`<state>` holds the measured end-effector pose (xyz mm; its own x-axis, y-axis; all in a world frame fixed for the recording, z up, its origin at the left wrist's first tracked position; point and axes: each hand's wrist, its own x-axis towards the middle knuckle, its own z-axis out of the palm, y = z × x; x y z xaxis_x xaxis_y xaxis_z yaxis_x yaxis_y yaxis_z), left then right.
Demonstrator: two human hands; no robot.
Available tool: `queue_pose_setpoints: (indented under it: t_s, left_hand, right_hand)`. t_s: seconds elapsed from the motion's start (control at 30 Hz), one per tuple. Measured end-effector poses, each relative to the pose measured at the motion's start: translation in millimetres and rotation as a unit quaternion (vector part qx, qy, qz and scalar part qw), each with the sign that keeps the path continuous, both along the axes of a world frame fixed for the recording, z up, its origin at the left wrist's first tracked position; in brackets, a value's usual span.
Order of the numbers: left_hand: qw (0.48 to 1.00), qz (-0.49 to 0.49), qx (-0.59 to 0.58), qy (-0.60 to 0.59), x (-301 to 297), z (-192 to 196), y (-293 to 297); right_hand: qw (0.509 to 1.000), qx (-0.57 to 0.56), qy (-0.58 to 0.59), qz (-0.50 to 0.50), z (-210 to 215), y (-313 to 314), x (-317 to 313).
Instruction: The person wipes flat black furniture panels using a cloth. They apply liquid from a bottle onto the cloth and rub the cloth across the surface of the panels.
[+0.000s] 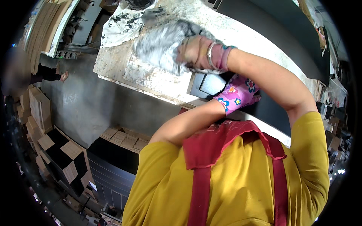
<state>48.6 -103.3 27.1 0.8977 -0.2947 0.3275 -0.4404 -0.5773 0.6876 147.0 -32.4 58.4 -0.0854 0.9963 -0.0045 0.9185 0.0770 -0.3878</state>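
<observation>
My right hand (pixel 198 52), in a thin pinkish glove with a silver bangle (pixel 210 55) at the wrist, is closed on a grey-and-white rag (pixel 162 45). The rag is smeared by motion over the white, stained worktable (pixel 132 71). Under my right forearm, my left hand (pixel 239 94) wears a purple flowered glove. It lies on a dark panel (pixel 269 111) at the table's near edge, thumb apart from the other fingers, which are partly hidden. A smaller dark, glossy piece (pixel 212 85) shows beside it, below the right wrist.
A large dark board (pixel 271 30) stretches along the table's far right. A paint-spotted cloth (pixel 120 28) lies at the far left. Stacked boards and cartons (pixel 64 158) stand on the floor at left, near another person's legs (pixel 49 73).
</observation>
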Motion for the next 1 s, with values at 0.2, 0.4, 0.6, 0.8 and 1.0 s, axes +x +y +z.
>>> queue_pose_setpoints:
  t_s: [0.2, 0.4, 0.6, 0.8, 1.0]
  left_hand:
    - [0.996, -0.027, -0.024, 0.079, -2.4, -13.5, -9.6]
    - [0.998, -0.039, 0.013, 0.049, 3.3, -5.4, -4.6]
    - [0.989, 0.043, -0.032, -0.141, 7.4, -23.1, -18.7]
    - [0.995, -0.040, 0.087, 0.039, 5.8, -10.9, -11.0]
    - [0.991, -0.069, 0.104, 0.054, 21.0, -3.1, -19.1]
  right_hand:
    - [0.983, -0.063, 0.138, 0.100, -3.1, -16.4, -11.3]
    - [0.992, 0.036, 0.122, -0.007, 14.8, -12.3, -5.2]
    - [0.984, -0.090, 0.143, -0.063, -28.2, -10.3, -18.1]
    - [0.996, 0.034, 0.052, -0.063, 19.3, -21.9, -16.0]
    - [0.990, -0.001, -0.026, -0.135, -3.0, -35.4, 5.2]
